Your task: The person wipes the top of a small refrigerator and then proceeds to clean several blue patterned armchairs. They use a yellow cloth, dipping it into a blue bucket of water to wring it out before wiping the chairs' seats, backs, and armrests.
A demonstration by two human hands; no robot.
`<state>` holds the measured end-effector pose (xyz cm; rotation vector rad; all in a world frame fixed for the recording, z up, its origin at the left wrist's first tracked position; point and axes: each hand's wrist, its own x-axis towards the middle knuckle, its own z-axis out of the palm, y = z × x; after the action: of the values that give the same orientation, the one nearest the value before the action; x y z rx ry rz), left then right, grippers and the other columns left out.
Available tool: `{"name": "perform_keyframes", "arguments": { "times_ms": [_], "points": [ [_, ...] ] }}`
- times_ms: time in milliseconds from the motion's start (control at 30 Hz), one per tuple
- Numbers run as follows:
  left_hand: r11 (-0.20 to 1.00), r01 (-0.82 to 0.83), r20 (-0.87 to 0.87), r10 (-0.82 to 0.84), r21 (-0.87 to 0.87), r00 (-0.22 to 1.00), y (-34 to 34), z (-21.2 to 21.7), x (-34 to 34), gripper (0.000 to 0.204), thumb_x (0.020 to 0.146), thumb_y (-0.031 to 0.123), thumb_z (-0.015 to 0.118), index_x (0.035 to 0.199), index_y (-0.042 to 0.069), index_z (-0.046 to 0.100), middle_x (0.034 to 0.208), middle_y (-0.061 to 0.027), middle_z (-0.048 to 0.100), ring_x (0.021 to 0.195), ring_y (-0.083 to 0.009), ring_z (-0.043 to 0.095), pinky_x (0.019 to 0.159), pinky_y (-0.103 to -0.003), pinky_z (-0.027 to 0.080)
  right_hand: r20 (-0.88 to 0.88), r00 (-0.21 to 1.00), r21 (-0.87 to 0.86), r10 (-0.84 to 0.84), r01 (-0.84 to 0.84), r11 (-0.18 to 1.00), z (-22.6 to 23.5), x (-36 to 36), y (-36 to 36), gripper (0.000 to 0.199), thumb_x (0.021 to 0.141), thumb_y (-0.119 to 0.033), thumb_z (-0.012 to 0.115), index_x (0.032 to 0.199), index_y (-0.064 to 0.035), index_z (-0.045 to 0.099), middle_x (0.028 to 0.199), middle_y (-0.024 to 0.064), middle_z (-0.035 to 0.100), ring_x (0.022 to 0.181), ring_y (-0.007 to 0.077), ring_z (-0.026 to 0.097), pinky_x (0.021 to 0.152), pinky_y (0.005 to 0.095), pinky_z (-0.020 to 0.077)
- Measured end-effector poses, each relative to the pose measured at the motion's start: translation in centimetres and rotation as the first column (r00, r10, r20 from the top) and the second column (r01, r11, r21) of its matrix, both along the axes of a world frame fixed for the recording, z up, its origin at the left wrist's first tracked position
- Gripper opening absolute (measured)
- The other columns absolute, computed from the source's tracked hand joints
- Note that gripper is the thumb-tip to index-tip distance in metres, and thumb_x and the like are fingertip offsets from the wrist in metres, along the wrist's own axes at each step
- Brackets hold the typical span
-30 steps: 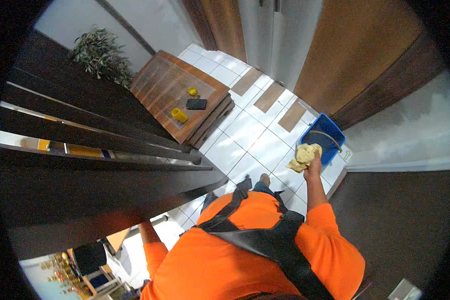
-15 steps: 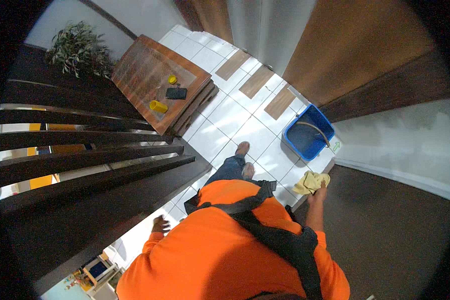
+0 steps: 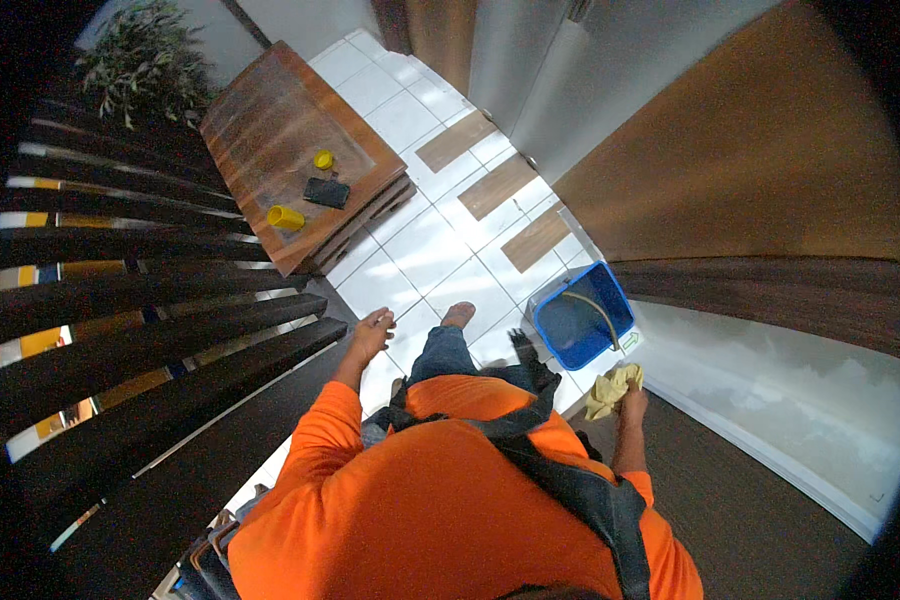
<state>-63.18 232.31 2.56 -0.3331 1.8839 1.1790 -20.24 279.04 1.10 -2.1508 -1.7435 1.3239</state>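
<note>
My right hand [image 3: 632, 404] is closed round a crumpled yellow cloth [image 3: 610, 390], which hangs just in front of the near side of a blue bucket [image 3: 625, 292]. The bucket stands on the floor to my right, its handle lying across the opening; what is inside looks dark and I cannot make it out. Out to the left, my left hand [image 3: 372, 336] hovers over the white tiles with its fingers apart, holding nothing. It is nearest to the dark slatted railing and the low wooden table [image 3: 260, 120].
The table bears a yellow cup [image 3: 286, 218], a small yellow lid-like piece [image 3: 323, 159] and a dark phone-like slab [image 3: 326, 193]. Dark slats [image 3: 150, 330] rise on my left, a leafy plant [image 3: 142, 62] behind them. Wood-coloured strips [image 3: 535, 240] lie on the tiles; a wall runs along the right.
My left hand has swung forward and up toward the table. I have stepped on, so the bucket now appears nearer to the cloth, which stays in my right hand.
</note>
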Motion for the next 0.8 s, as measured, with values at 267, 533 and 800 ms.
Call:
{"name": "perform_keyframes", "arguments": {
  "times_ms": [267,533,800],
  "points": [
    [0.977,-0.105,-0.069,0.094,-0.186,0.993,2.4,-0.4,6.1,0.053,0.093,0.041,0.058,0.132,0.004,0.053,0.098,-0.0103,0.068,0.079,-0.0184,0.065,0.06,-0.032,0.052,-0.092,0.976,-0.069,0.197,-0.203,0.977,-1.0,-2.9,5.1,0.044,0.094,-0.033,0.054,0.12,0.0019,0.061,0.105,0.0174,0.067,0.093,0.0277,0.063,0.08,0.0381,0.0483],
    [0.964,0.118,0.028,-0.115,-0.237,0.993,10.6,-0.6,20.2,0.049,0.095,0.035,0.056,0.13,0.001,0.053,0.106,-0.0144,0.067,0.095,-0.0219,0.065,0.081,-0.03,0.051,-0.282,0.808,-0.167,0.518,-0.573,0.803,-11.4,-2.6,9.1,0.042,0.095,-0.033,0.051,0.12,0.0005,0.061,0.109,0.0193,0.066,0.101,0.0307,0.064,0.09,0.04,0.0472],
    [0.796,0.599,-0.074,-0.604,-0.08,0.793,26.9,-10.2,21.6,0.046,0.094,0.036,0.057,0.128,0.005,0.056,0.109,-0.0253,0.064,0.105,-0.0337,0.064,0.092,-0.039,0.048,0.026,0.675,0.146,0.737,-0.732,0.666,-25.4,-5.2,10.1,0.039,0.085,-0.016,0.058,0.123,-0.0056,0.057,0.1,0.0248,0.065,0.093,0.0422,0.063,0.08,0.0479,0.0505]
  ]
}}
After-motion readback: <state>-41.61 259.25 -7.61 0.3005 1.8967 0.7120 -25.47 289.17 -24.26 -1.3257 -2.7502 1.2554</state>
